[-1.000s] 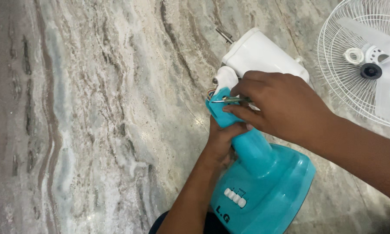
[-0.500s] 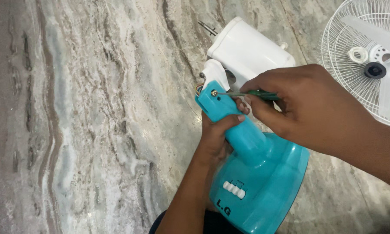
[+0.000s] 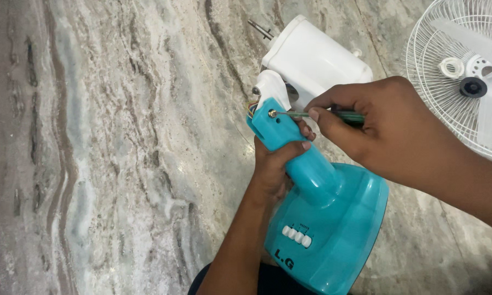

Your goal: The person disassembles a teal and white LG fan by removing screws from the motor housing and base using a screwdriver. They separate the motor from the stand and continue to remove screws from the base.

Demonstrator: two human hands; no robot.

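- The grey-veined marble floor (image 3: 120,164) carries everything; a white wire fan guard (image 3: 448,82) lies at my far right.
- The turquoise plastic fan stand (image 3: 328,218) lies with its long axis running from my lap up to the white motor housing (image 3: 317,60).
- My left hand (image 3: 276,169) wraps its neck to steady it.
- My right hand (image 3: 382,128) pinches a thin green-handled screwdriver (image 3: 311,114), level, tip pointing left into the neck screw (image 3: 271,113).

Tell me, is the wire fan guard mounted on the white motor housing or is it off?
Off. The wire fan guard lies on the marble floor, apart from the white motor housing, whose bare shaft sticks out.
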